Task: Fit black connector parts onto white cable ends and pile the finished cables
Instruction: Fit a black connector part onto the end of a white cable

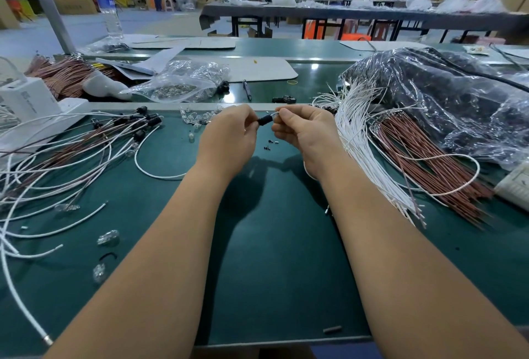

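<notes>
A: Where's the connector (264, 120) right now?

B: Up off the tabletop (274, 244), between the two hands. The left hand (229, 136) has its grip pinched around the black body. The right hand (305, 129) pinches the cable end (275, 114), a bit of pale metal tip that meets the connector's mouth. I can't tell whether it is seated.

A: How will these parts handle?

B: Light, I'd judge. The connector looks like hard plastic, small enough to slip or roll if dropped. The cable is thin and floppy, so it wants holding just behind the tip, where it can be pushed straight without buckling. The connector is best taken by its sides, leaving the opening free.

A: And the rest of that cable?

B: Hidden behind the right hand and wrist; I can't trace it.

A: Where do finished ones go?

B: Probably the loose pile (86, 146) at the left, where white cables already carry black ends. The unfitted white bundle (360, 135) lies at the right, beside reddish-brown wires (423, 163) and a clear bag (446, 95) of dark parts.

A: The surface?

B: Dark green matting, smooth, with small clear bulbs (108, 237) and tiny black bits (267, 147) scattered about. Easy to lose a part there.

A: The room?

B: A big workshop: long tables with plastic bags, stacked cardboard boxes, a few people far back.
</notes>
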{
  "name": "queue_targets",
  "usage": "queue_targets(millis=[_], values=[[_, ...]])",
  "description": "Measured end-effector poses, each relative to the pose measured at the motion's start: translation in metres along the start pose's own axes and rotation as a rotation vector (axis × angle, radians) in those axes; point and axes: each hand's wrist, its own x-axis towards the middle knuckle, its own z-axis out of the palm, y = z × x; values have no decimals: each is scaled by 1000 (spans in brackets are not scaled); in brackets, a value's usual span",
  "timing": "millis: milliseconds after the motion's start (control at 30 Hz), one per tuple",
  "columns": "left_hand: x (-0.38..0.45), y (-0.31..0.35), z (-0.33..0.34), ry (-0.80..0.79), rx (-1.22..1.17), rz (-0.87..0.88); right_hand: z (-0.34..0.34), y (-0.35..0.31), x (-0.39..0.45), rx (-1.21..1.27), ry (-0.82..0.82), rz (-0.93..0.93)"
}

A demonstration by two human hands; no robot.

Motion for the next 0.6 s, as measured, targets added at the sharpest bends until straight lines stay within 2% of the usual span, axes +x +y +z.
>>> queue_targets(millis=[267, 600], values=[[0, -2, -2, 23, 54, -30, -2, -4, -1, -5, -18, 23], [-1, -1, -4, 24, 123, 32, -3, 0, 2, -275, 30, -150]])
